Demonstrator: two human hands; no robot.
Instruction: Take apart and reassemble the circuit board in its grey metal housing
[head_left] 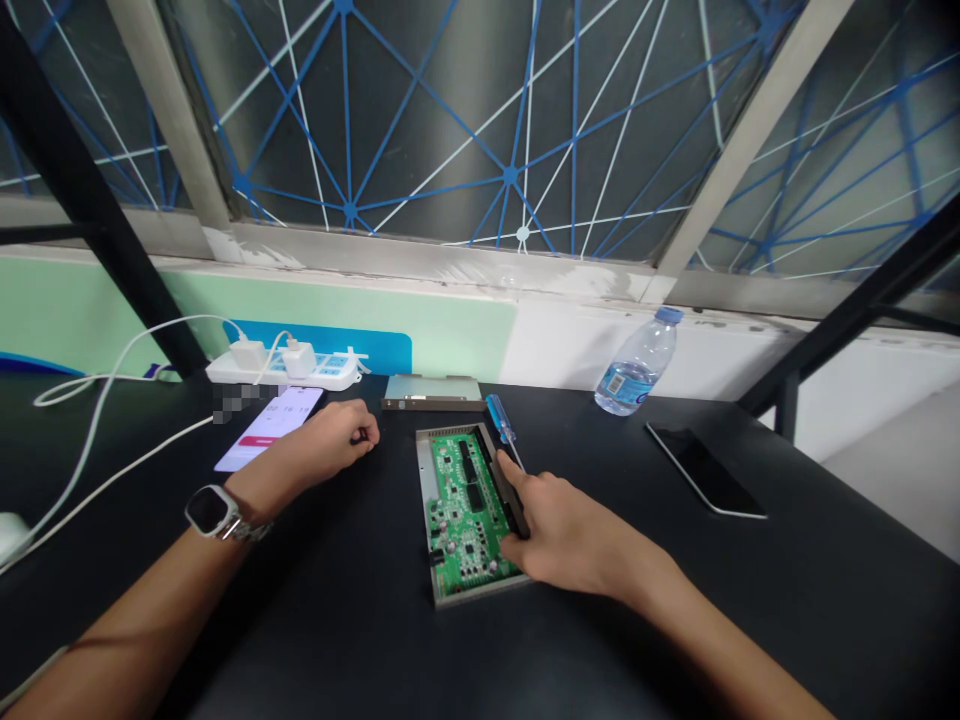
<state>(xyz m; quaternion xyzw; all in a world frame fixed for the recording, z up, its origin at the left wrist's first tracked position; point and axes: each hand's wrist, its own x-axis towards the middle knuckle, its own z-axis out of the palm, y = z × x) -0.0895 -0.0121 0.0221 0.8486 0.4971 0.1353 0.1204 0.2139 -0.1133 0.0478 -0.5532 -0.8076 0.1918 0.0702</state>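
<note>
An open metal case (426, 520) lies on the black table, with a green circuit board (471, 545) inside it. My right hand (566, 525) grips the dark right side of the case, its index finger stretched along the edge and its thumb near the front corner. To the left of the case, my left hand (341, 438) is closed with curled fingers, apart from the case; whatever it may hold is hidden. A blue-handled screwdriver (501, 422) lies just behind the case's right edge. Behind the case rests a flat metal cover (433, 392).
A lit phone (262, 432) lies partly under my left forearm. A white power strip (330, 372) with plugged-in chargers and white cables stands against the wall. At the back right is a water bottle (637, 365), leaning in view. A dark phone (705, 470) lies farther right.
</note>
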